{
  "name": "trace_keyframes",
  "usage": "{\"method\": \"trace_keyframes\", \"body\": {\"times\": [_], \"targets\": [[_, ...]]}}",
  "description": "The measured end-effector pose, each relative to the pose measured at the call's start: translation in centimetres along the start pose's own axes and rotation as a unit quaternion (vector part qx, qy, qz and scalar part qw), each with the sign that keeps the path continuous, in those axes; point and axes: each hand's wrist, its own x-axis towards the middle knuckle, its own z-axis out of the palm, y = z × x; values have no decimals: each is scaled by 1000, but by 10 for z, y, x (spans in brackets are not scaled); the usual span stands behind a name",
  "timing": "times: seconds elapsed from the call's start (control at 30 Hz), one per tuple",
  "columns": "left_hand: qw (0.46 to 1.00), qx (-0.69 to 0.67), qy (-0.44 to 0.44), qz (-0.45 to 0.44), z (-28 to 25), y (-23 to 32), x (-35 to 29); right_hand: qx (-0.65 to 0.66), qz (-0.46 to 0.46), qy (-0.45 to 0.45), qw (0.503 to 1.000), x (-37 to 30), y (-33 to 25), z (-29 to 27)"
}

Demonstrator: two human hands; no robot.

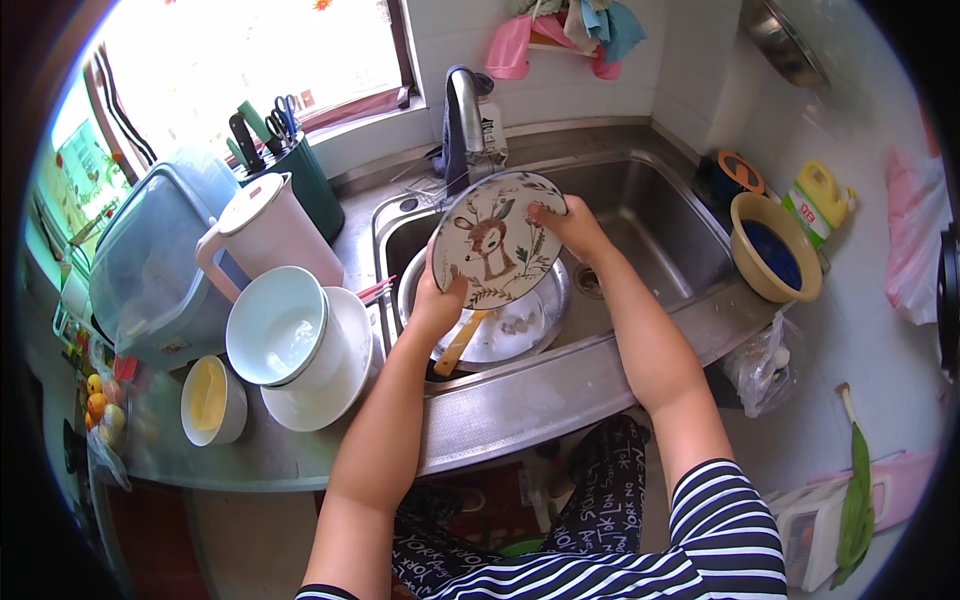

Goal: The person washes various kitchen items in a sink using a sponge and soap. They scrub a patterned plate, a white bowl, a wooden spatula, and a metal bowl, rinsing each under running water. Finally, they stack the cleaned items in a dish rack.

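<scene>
Between my two hands is a round plate (515,262) with a brown deer and leaf sprigs on a cream ground. My left hand (440,295) grips its lower left edge, thumb over the face. At the upper right edge my right hand (575,228) holds it, thumb also on the face. The plate is tilted up over a metal basin (545,335) that sits in the left part of the sink (665,240). A wooden handle (460,345) leans inside the basin; its other end is hidden by the plate. Just behind stands the faucet (466,110) with a dark cloth on it.
Left of the sink are stacked white bowls (276,325) on a white plate (335,395), a small bowl (212,400) holding something yellow, a pink kettle (275,225) and a green knife block (310,190). A beige basin (770,245) and yellow bottle (820,200) stand at right.
</scene>
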Motion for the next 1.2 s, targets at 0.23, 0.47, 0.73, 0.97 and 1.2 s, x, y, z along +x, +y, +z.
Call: {"method": "trace_keyframes", "body": {"times": [0.23,0.47,0.73,0.97,1.2], "targets": [[947,283,-64,135,10,31,-8,-324,-291,-93,895,-14,-31,9],[959,240,130,75,15,7,1,-433,-460,-27,775,-25,-44,28],[668,-676,143,-275,1,-24,20,-377,-536,-12,755,-29,-58,32],[781,-583,147,-167,-5,-34,17,-364,-350,26,863,-17,-25,26],[848,-507,148,-49,9,7,12,-458,64,-138,876,7,43,5]]}}
